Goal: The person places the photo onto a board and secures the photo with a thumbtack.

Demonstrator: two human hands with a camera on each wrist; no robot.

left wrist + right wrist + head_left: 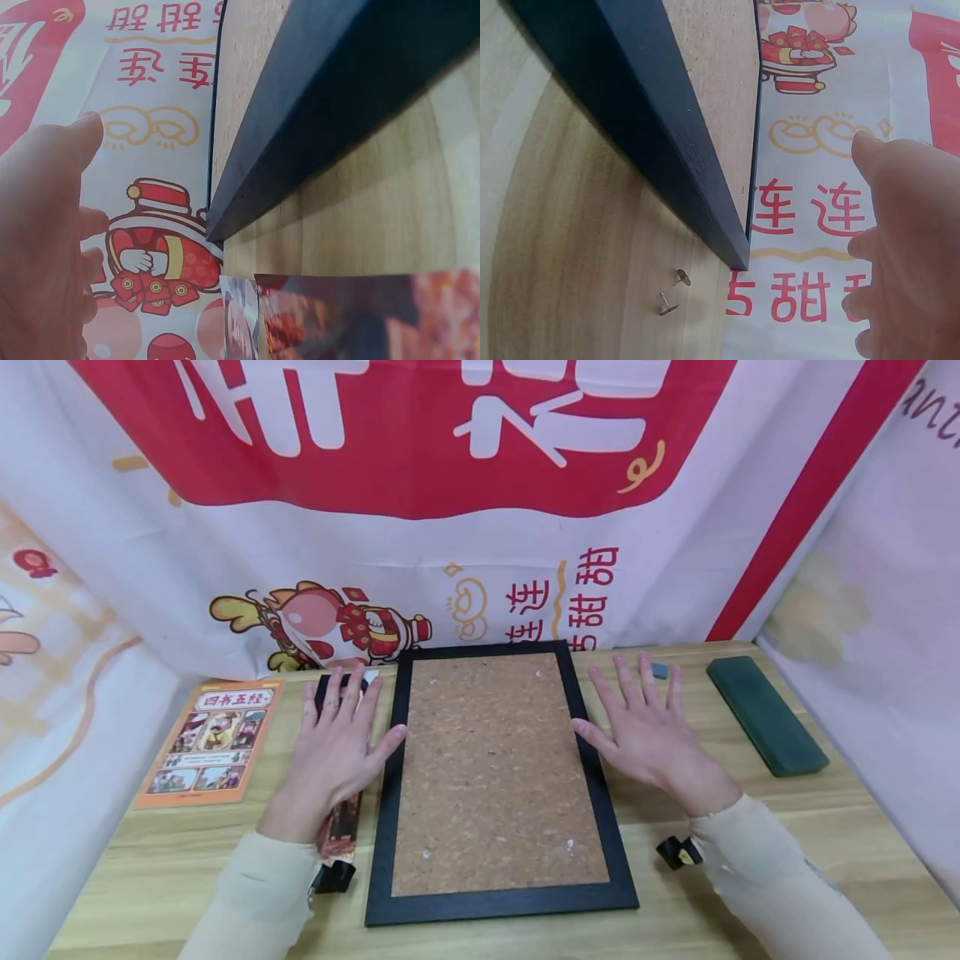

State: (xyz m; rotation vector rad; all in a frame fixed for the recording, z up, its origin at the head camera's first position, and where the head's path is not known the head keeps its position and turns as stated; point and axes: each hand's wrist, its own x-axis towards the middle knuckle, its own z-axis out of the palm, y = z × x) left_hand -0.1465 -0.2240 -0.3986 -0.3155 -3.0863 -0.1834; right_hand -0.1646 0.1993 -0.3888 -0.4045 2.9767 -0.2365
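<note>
A cork board [495, 793] with a black frame [498, 906] lies between my two hands. My left hand [335, 756] is spread flat above the left side, its thumb tip overlapping the frame's left edge in the head view. Beneath that hand are printed pictures [342, 827], mostly covered by it and the wrist. On the other side my right hand [647, 737] is spread too, thumb toward the frame's right edge. Nothing is held in either hand. Two thumbtacks [667, 305] lie on the table beside the frame in the right wrist view.
An orange-bordered comic book [212, 743] lies at the left of the wooden table [142, 877]. A dark green case [767, 716] sits at the right, and a small blue block [659, 671] is behind my right hand. Printed cloth [420, 552] hangs along the back and both sides.
</note>
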